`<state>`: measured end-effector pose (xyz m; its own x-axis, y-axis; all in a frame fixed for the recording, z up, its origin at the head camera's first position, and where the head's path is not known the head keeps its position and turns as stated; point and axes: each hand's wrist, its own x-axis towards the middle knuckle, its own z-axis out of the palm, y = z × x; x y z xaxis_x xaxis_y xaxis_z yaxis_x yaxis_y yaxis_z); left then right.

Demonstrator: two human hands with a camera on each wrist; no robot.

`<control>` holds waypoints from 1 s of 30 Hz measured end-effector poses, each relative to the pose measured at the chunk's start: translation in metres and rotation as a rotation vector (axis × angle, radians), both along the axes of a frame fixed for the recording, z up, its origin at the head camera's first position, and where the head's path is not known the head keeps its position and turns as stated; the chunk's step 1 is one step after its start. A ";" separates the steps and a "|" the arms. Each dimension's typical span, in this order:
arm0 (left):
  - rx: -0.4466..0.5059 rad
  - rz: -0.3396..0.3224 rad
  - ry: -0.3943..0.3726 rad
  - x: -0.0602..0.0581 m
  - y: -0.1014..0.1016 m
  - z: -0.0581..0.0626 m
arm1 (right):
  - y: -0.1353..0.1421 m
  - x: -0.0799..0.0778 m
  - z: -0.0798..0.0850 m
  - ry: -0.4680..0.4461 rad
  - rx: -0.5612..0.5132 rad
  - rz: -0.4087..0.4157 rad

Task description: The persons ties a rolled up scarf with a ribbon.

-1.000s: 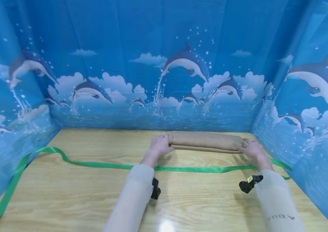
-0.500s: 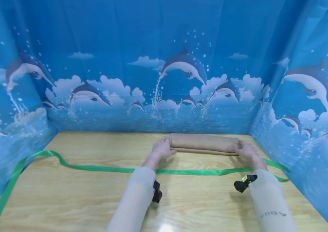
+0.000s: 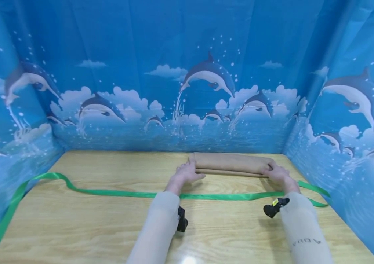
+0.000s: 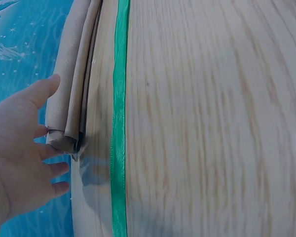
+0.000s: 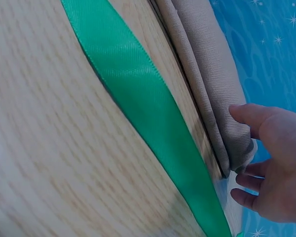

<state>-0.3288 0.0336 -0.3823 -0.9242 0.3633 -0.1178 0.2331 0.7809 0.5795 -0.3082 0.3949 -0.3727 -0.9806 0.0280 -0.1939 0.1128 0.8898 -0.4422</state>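
A beige-brown rolled cloth point(image 3: 229, 162) lies lengthwise at the back of the wooden table, its layers showing along the near side. At its left end my left hand point(image 3: 185, 174) touches it with loosely spread fingers, the thumb point(image 4: 49, 88) straight and near the roll's side. My right hand point(image 3: 277, 173) is at the opposite end. Its thumb point(image 5: 244, 112) lies against the cloth, and its relaxed fingers reach past the end of the roll. A long green ribbon point(image 3: 220, 197) runs across the table in front of the cloth, passing beneath both forearms.
Blue dolphin-print curtains point(image 3: 127, 121) stand behind the table point(image 3: 107, 223) and along both sides, close to the back edge. The ribbon bends toward the front at the left and folds back on itself at the right edge.
My right hand has shifted left along the roll's end, and the left hand's thumb has come away from the cloth. The head view has tilted slightly upward. The ribbon keeps its place.
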 end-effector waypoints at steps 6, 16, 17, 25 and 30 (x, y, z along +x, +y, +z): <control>0.012 -0.007 0.018 -0.003 0.004 -0.002 | 0.001 0.000 -0.003 -0.017 -0.079 -0.017; 0.201 0.006 -0.022 -0.009 0.005 -0.004 | 0.006 -0.004 -0.008 0.037 -0.216 0.033; 0.212 0.004 -0.024 -0.010 0.005 -0.004 | 0.006 -0.004 -0.008 0.065 -0.196 0.048; 0.307 0.027 -0.055 -0.015 0.004 -0.004 | -0.001 -0.008 -0.009 0.161 -0.174 -0.002; 0.346 0.028 -0.036 -0.014 0.007 -0.001 | -0.006 -0.009 -0.010 0.193 -0.194 -0.066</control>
